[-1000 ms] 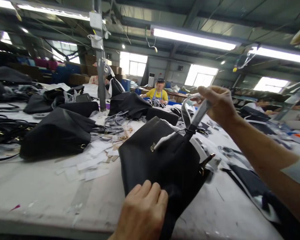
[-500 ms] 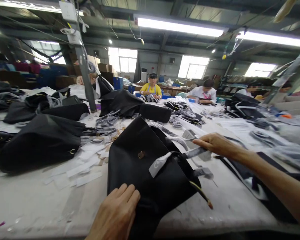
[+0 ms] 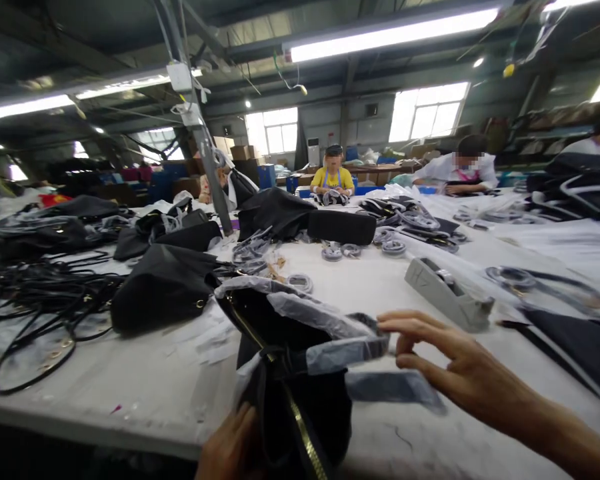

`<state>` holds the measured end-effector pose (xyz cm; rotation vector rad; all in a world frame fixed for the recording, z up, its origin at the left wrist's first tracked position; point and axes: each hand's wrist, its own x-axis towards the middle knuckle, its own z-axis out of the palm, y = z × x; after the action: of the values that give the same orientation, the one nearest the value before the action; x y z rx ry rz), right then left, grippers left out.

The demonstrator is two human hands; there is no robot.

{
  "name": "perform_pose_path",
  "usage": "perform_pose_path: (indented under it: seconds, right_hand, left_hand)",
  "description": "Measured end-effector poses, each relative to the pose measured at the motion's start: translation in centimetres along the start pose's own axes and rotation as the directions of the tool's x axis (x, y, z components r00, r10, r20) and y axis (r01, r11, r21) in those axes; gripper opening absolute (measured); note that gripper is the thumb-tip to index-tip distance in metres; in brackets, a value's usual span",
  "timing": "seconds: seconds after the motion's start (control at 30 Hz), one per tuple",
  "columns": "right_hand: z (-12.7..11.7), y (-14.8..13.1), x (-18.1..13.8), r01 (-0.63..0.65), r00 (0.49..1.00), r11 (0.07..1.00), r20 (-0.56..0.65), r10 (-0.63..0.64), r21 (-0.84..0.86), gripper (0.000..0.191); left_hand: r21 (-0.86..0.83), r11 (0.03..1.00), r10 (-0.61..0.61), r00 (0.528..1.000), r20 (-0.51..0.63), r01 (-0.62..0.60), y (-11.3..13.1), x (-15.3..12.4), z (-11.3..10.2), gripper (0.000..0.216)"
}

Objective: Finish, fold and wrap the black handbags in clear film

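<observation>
1. Bag (image 3: 280, 327): black, on the table (image 3: 105, 387) at its near edge, mouth up and open, grey film over the rim. A gold zip (image 3: 307, 437) runs down the near side.
2. Strap (image 3: 350, 350): film-wrapped, lying across the bag's mouth and pointing right.
3. Left hand (image 3: 230, 450): low in the frame and partly cut off, pressed to the bag's near side. Its fingers are hidden, so the grasp cannot be told.
4. Right hand (image 3: 460, 373): fingers stretched out and uncurled, tips at the strap's end, closed on nothing.
5. Nearby: a grey tape dispenser (image 3: 447, 300) beyond the right hand, a second bag (image 3: 165, 287) to the left, and black cords (image 3: 35, 300) farther left.
6. Risks, as judged:
   - The bag is soft and sits at the table's edge. With loose support it may slump or slide off.
   - The film looks thin, and a tug on the strap could tear it.
   - The bare zip could scuff the leather if the bag folds on itself.
</observation>
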<state>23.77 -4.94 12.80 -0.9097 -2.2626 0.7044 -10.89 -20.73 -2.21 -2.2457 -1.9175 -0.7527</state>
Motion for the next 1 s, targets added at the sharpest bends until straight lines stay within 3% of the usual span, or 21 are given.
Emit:
perform_pose_path:
  seconds: [0.07,0.1,0.2,0.27,0.33,0.4,0.43,0.5,0.53,0.57,0.6,0.63,0.67,0.7,0.73,0.8,0.83,0.9,1.0]
  right_hand:
    - [-0.2,1.7,-0.3,-0.074,0.973,0.997,-0.218,0.073,0.002,0.043]
    - [-0.2,3.0,-0.6,-0.152,0.934,0.988,-0.323,0.150,0.020,0.046]
    - [0.7,8.0,-2.7,-0.433,0.735,0.872,-0.471,0.488,0.229,0.058]
    - [2.4,11.2,-4.6,-0.488,0.664,0.715,-0.319,0.676,0.501,0.065]
    - [4.7,13.1,-6.8,-0.488,0.646,0.521,-0.112,0.755,0.700,0.074]
    - [6.9,13.7,-8.7,-0.506,0.633,0.324,0.090,0.769,0.799,0.083]
    - [7.7,13.7,-9.5,-0.487,0.655,0.272,0.141,0.742,0.830,0.084]
    - [8.8,13.1,-10.8,-0.444,0.733,0.237,0.198,0.650,0.864,0.089]
    - [9.1,12.9,-11.3,-0.421,0.767,0.255,0.192,0.613,0.870,0.088]
    - [9.3,12.7,-11.7,-0.400,0.793,0.291,0.169,0.585,0.869,0.088]
    - [9.5,12.5,-11.9,-0.380,0.812,0.343,0.132,0.569,0.859,0.086]
    - [9.6,12.5,-12.1,-0.358,0.827,0.406,0.083,0.556,0.841,0.086]
    - [9.8,12.5,-12.1,-0.332,0.842,0.475,0.028,0.539,0.815,0.086]
    - [9.9,12.6,-11.9,-0.307,0.856,0.542,-0.021,0.516,0.782,0.088]
    - [10.1,12.6,-11.6,-0.286,0.868,0.601,-0.065,0.493,0.746,0.090]
    - [10.2,12.6,-10.3,-0.265,0.867,0.676,-0.138,0.479,0.687,0.092]
    - [10.1,12.5,-9.4,-0.273,0.853,0.691,-0.163,0.496,0.669,0.090]
    - [9.7,11.9,-7.2,-0.305,0.807,0.688,-0.206,0.554,0.658,0.083]
    - [8.6,10.4,-3.5,-0.291,0.741,0.692,-0.302,0.600,0.661,0.083]
  left_hand:
    - [-0.110,0.993,-0.018,0.991,0.133,0.033,2.3,1.7,-1.1,0.043]
    - [-0.154,0.987,-0.012,0.979,0.202,0.044,3.4,2.7,-1.6,0.042]
    - [-0.224,0.973,0.030,0.928,0.370,0.058,7.2,5.5,-2.0,0.050]
    - [-0.223,0.974,0.054,0.905,0.422,0.046,10.1,7.5,-1.8,0.046]
    - [-0.226,0.971,0.163,0.897,0.411,-0.073,12.9,10.0,-1.6,0.027]
    - [-0.245,0.943,0.293,0.911,0.291,-0.225,14.7,12.5,-1.9,0.016]
    - [-0.259,0.920,0.351,0.913,0.210,-0.294,15.0,13.6,-2.3,0.016]
    - [-0.290,0.860,0.435,0.900,-0.013,-0.420,13.9,15.0,-3.3,0.011]
    - [-0.296,0.851,0.401,0.901,-0.163,-0.433,12.6,15.2,-3.8,0.009]
    - [-0.297,0.871,0.301,0.902,-0.308,-0.392,10.9,15.2,-4.3,0.008]
    - [-0.282,0.906,0.158,0.869,-0.469,-0.317,8.9,15.0,-4.6,0.009]
    - [-0.261,0.943,0.011,0.801,-0.599,-0.208,6.7,14.7,-4.7,0.011]
    - [-0.251,0.964,-0.099,0.750,-0.654,-0.091,4.4,14.4,-4.6,0.013]
    - [-0.251,0.968,-0.169,0.748,-0.642,0.003,2.2,14.2,-4.3,0.018]
    - [-0.266,0.962,-0.217,0.788,-0.577,0.071,0.1,14.1,-3.6,0.024]
    - [-0.372,0.915,-0.283,0.905,-0.319,0.155,-3.2,14.2,-1.6,0.040]
    - [-0.467,0.859,-0.317,0.935,-0.161,0.211,-4.4,14.4,-0.3,0.049]
    - [-0.641,0.699,-0.345,0.935,0.087,0.317,-5.9,15.5,2.2,0.064]
    - [-0.792,0.504,-0.310,0.928,0.207,0.345,-6.0,18.2,5.0,0.072]
